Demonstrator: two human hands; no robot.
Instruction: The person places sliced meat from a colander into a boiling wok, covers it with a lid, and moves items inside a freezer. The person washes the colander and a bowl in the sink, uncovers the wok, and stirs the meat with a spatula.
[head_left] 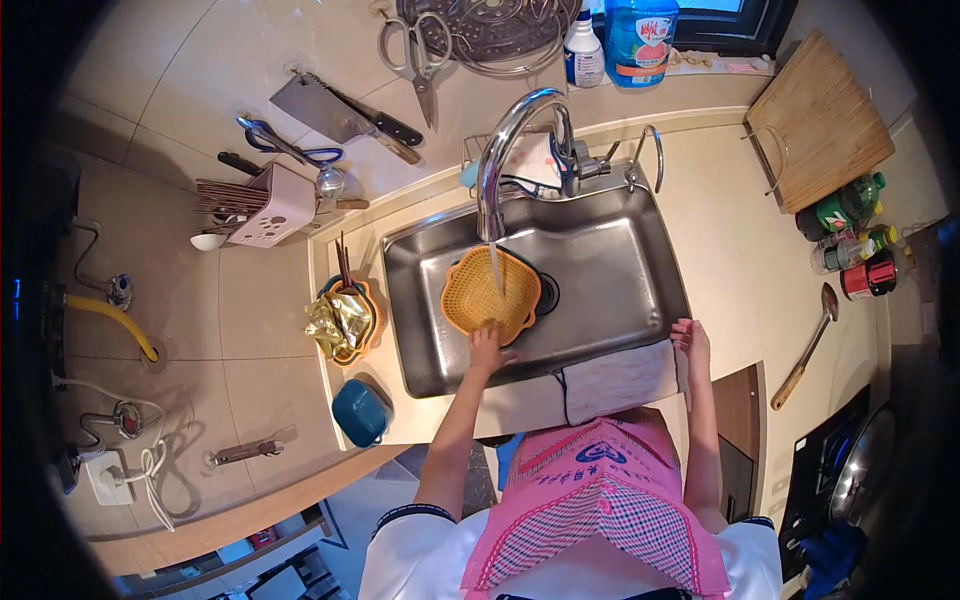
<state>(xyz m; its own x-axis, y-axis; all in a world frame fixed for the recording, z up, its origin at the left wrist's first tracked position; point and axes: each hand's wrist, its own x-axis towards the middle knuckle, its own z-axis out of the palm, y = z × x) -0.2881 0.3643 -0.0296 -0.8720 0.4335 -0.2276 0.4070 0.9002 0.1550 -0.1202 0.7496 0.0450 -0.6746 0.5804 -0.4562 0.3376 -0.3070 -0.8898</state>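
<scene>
A yellow draining basket [468, 290] sits in the left part of the steel sink [600, 255], under the tap [490, 200]. A thin stream of water runs from the spout into it. My left hand [488, 348] grips the basket's near rim, fingers over the edge and thumb out to the right. Near the sink's right front corner is my right hand [692, 345], with nothing in it and its fingers loosely apart. Just left of that hand, a pale cloth [622, 380] lies over the front edge of the sink.
Left of the sink stand an orange-rimmed container with gold foil [340, 325] and a teal box [361, 412]. A utensil holder [270, 205], cleaver [322, 110] and scissors [415, 65] are on the wall. At right are a cutting board [825, 125], bottles and a ladle [808, 345].
</scene>
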